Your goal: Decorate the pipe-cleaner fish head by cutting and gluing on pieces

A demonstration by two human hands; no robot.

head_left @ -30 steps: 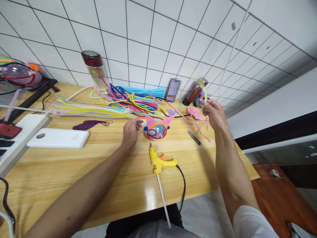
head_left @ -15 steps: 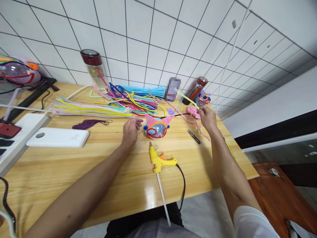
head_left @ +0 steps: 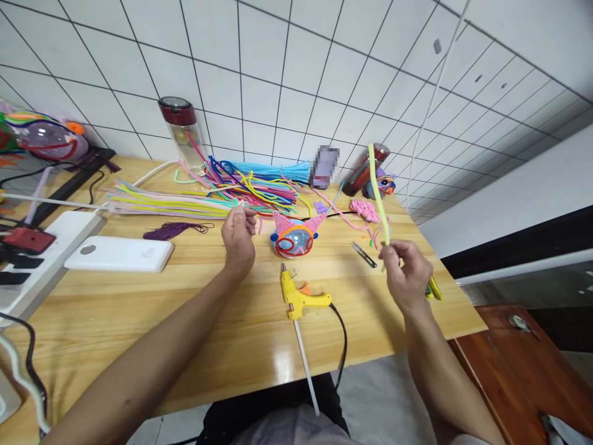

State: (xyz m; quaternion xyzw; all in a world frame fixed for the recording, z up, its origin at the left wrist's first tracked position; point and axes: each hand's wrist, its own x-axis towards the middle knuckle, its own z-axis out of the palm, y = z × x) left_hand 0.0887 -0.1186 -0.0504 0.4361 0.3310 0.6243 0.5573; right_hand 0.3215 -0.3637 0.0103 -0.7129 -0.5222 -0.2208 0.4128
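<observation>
The yellow pipe cleaner [head_left: 379, 198] stands nearly upright above the right part of the worktop [head_left: 208, 346], its lower end in the right hand [head_left: 407, 272]. That hand's fingers are pinched closed on it, and its upper end passes in front of the red flask [head_left: 359, 176]. Partly hidden behind the right wrist, a yellow-handled tool [head_left: 435, 288] lies on the worktop.

Between the two hands sits the cat-eared ornament [head_left: 296, 240], with striped pink ears, red rings around its eyes and a blue pompom on either side. The left hand [head_left: 238, 241] is just beside it, fingers curled toward the thumb; whether they grip anything, I cannot tell. Its fingertips are at the right end of the pastel pipe cleaner bundle [head_left: 171, 204].

Nearer the person than the ornament, the yellow glue gun [head_left: 291, 296] lies with its nozzle toward it, a pale glue stick [head_left: 304, 364] reaching past the worktop's front edge. The thread snips [head_left: 364, 254] lie between the ornament and the right hand, with a pink bundle [head_left: 365, 211] behind them.

Farther back are blue pipe cleaners [head_left: 278, 171] and a lidded glass bottle [head_left: 183, 133]. At the left, a purple tassel [head_left: 164, 231] lies behind a white power bank [head_left: 120, 253], next to a power strip [head_left: 60, 247]
</observation>
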